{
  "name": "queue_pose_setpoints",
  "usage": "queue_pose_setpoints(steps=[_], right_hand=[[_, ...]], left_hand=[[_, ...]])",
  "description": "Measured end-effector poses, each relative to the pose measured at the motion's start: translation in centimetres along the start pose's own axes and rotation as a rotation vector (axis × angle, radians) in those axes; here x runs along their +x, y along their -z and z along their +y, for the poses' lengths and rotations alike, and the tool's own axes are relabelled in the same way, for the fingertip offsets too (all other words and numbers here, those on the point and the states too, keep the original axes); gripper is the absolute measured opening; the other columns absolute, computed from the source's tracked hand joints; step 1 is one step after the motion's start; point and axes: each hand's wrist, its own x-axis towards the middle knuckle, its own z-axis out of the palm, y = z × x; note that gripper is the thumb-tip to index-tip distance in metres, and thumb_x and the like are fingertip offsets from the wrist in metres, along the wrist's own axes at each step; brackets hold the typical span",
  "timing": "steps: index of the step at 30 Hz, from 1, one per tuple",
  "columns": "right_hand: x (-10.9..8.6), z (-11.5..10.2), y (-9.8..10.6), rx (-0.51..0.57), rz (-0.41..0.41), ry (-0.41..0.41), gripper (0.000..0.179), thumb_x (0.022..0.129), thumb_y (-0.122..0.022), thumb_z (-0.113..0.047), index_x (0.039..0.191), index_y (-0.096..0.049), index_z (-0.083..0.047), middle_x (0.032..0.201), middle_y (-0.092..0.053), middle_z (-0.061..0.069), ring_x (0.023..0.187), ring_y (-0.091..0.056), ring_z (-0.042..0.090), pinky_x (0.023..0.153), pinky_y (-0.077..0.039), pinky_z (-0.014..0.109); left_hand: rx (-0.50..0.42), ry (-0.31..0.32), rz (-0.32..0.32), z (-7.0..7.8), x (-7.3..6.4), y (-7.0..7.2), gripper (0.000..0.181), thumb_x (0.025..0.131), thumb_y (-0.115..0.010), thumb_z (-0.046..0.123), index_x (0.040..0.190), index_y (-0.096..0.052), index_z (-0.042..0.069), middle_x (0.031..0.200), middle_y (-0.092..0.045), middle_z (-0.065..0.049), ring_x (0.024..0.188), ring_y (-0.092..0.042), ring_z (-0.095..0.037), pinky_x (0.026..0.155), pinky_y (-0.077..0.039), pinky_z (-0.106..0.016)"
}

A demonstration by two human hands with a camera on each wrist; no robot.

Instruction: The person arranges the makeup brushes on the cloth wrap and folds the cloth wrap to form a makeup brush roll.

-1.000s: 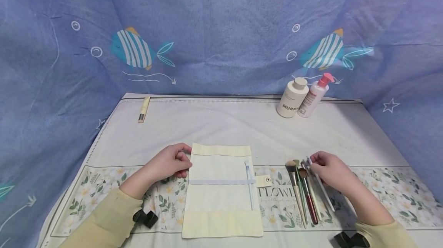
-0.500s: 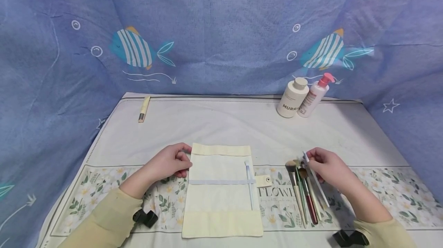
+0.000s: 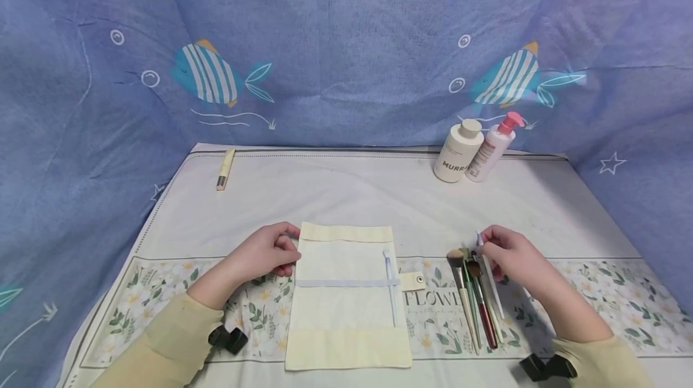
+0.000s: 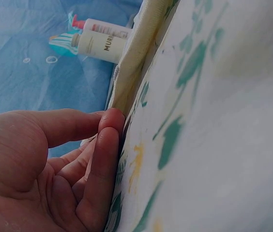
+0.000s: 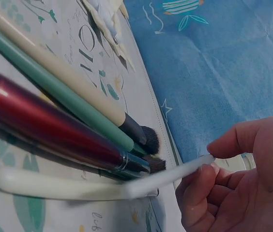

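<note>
Slim white rod-shaped tool (image 3: 493,292): pinched at its far end between thumb and fingertips of the right hand (image 3: 513,257), free end angled toward the person, near loose makeup brushes (image 3: 485,319); contact with these cannot be told. Left hand (image 3: 266,252): fingers curled, pinching the left edge of a flat cream cloth brush roll (image 3: 346,349). Underneath: white floral-banded tablecloth (image 3: 346,189). Behind: blue fish-print fabric curtain (image 3: 346,45). Closest in right wrist view: fingertip grip. Head view only: narrow pale-yellow tube (image 3: 225,168), far left.
</note>
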Motion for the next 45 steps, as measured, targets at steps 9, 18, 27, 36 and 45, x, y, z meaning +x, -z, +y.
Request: queue_pose_setpoints(steps=[9, 18, 27, 36, 45], right_hand=[[0.3, -0.9, -0.3, 0.043, -0.032, -0.009, 0.022, 0.106, -0.055, -0.017, 0.113, -0.052, 0.003, 0.072, -0.051, 0.005, 0.058, -0.054, 0.018, 0.053, -0.052, 0.036], [0.9, -1.6, -0.7, 0.070, -0.076, -0.003, 0.023, 0.104, -0.058, -0.016, 0.114, -0.052, 0.004, 0.074, -0.053, 0.005, 0.061, -0.057, 0.020, 0.056, -0.054, 0.038], [1.4, -1.7, -0.9, 0.182, -0.177, 0.016, 0.022, 0.104, -0.058, -0.015, 0.110, -0.049, 0.005, 0.073, -0.051, 0.005, 0.060, -0.056, 0.021, 0.056, -0.053, 0.037], [1.9, -2.0, -1.3, 0.194, -0.209, 0.011, 0.020, 0.106, -0.056, -0.015, 0.108, -0.047, 0.002, 0.075, -0.052, 0.008, 0.061, -0.058, 0.024, 0.057, -0.055, 0.041], [2.7, -2.7, -2.2, 0.220, -0.216, 0.008, 0.023, 0.106, -0.058, -0.016, 0.111, -0.049, 0.004, 0.072, -0.056, 0.010, 0.060, -0.061, 0.022, 0.055, -0.056, 0.037]], left_hand=[[-0.015, 0.002, -0.005, 0.1, 0.0, 0.1, 0.046, 0.099, -0.066, 0.007, 0.140, -0.049, -0.005, 0.082, -0.069, -0.011, 0.066, -0.069, -0.023, 0.062, -0.058, -0.033], [-0.011, 0.004, -0.004, -0.1, 0.0, 0.1, 0.046, 0.099, -0.067, 0.007, 0.140, -0.049, -0.004, 0.083, -0.069, -0.010, 0.067, -0.069, -0.023, 0.063, -0.058, -0.034], [-0.008, 0.000, -0.008, -0.2, 0.0, 0.0, 0.046, 0.099, -0.067, 0.008, 0.140, -0.049, -0.004, 0.083, -0.070, -0.010, 0.067, -0.069, -0.023, 0.064, -0.058, -0.034], [-0.004, -0.006, -0.004, -0.2, 0.0, 0.0, 0.045, 0.099, -0.067, 0.007, 0.139, -0.050, -0.004, 0.083, -0.070, -0.011, 0.067, -0.069, -0.023, 0.063, -0.058, -0.033], [0.008, 0.000, 0.003, -0.1, 0.0, 0.1, 0.044, 0.099, -0.066, 0.007, 0.138, -0.050, -0.004, 0.082, -0.069, -0.009, 0.067, -0.069, -0.023, 0.064, -0.058, -0.033]])
